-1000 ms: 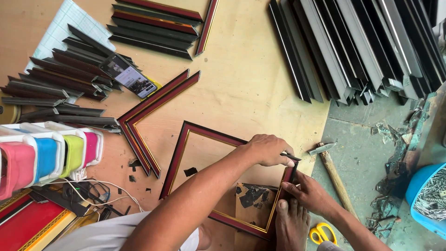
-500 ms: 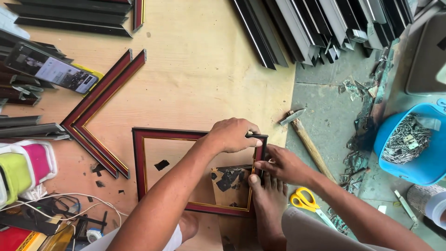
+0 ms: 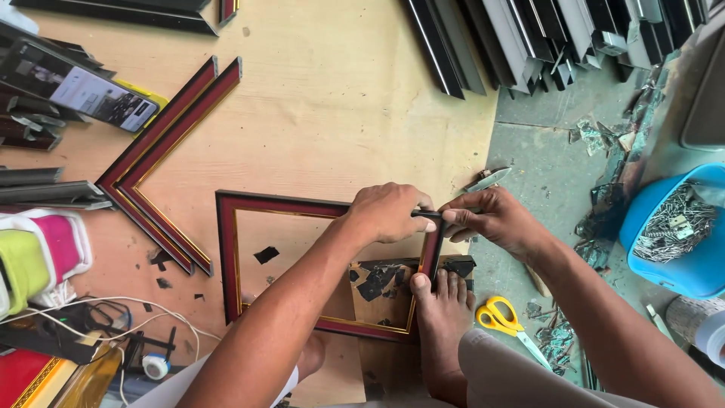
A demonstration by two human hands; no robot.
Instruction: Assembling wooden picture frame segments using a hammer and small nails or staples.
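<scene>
Phone [image 3: 83, 89] upper left: rectangular lit screen, yellow case, atop dark mouldings [image 3: 30, 132].

One head-worn camera looks almost straight down from above the person's own arms, close over the work. The plywood floor board [image 3: 317, 128] fills the left and middle, the grey concrete floor [image 3: 544, 159] the right. No second view shares the scene

Frame [image 3: 226, 257] lay on the board [image 3: 340, 128], both hands at its far right corner; left hand [image 3: 389, 214] touching right hand [image 3: 491, 221]. Foot [image 3: 442, 317] on frame's right side. Scissors [image 3: 506, 321] right of foot. Tub [image 3: 680, 242] far right. Two joined moulding pieces [image 3: 162, 162] left of frame, phone [image 3: 94, 94] beyond them.
</scene>
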